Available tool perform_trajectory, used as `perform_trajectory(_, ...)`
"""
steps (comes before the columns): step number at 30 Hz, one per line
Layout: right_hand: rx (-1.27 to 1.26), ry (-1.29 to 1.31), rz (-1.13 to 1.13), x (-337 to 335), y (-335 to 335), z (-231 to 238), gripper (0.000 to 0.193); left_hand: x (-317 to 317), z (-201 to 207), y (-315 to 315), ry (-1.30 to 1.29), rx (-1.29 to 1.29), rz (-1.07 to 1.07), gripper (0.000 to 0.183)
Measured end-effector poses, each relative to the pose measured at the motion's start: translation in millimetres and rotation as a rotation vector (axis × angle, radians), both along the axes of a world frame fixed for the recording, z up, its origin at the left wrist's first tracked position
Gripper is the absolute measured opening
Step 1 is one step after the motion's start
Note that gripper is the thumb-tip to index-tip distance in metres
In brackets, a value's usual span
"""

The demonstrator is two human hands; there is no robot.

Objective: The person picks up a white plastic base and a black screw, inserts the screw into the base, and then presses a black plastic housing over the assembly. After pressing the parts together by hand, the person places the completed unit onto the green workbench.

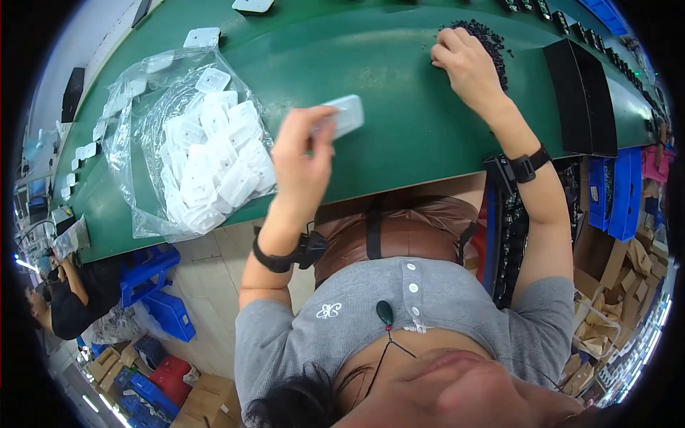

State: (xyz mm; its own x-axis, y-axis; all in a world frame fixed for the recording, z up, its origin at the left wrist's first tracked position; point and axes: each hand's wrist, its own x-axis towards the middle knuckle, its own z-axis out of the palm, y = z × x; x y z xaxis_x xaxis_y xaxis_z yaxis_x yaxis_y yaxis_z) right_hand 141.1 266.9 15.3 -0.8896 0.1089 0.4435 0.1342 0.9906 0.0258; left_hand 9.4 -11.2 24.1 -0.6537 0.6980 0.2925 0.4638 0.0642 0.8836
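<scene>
My left hand point(305, 146) is closed on a flat white plastic cover point(347, 116), gripped between thumb and fingers and lifted over the green table. Over at the far right, my right hand point(467, 68) reaches to the edge of a pile of small black parts point(486, 37). Its fingers are curled together, and whatever may be between them is hidden. To the left of my left hand, many similar white covers point(196, 164) lie heaped in a clear plastic bag point(128, 178).
A black open box point(579, 100) stands right of my right arm. Circuit boards point(564, 21) line the far right edge of the green table point(399, 78). Blue bins point(626, 192) sit below at right. Another person point(71, 299) works at the far left, near a blue stool point(148, 274).
</scene>
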Motion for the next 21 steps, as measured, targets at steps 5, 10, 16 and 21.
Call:
perform_trajectory(5,-0.401,0.128,-0.040,7.8,-32.4,5.8,0.010,32.9,-10.6,23.0,0.036,0.034,-0.120,0.018)
perform_trajectory(10,-1.505,0.257,-0.095,25.6,-112.2,16.8,0.010,51.4,-4.2,38.3,0.299,0.144,-0.065,0.023)
perform_trajectory(16,-1.391,0.397,-0.149,38.8,-144.6,8.1,0.008,56.1,-5.3,39.4,0.409,0.116,-0.102,0.016)
perform_trajectory(21,-0.987,0.356,-0.131,43.9,-156.4,16.2,0.008,55.9,-6.2,31.0,0.497,0.037,-0.106,0.013)
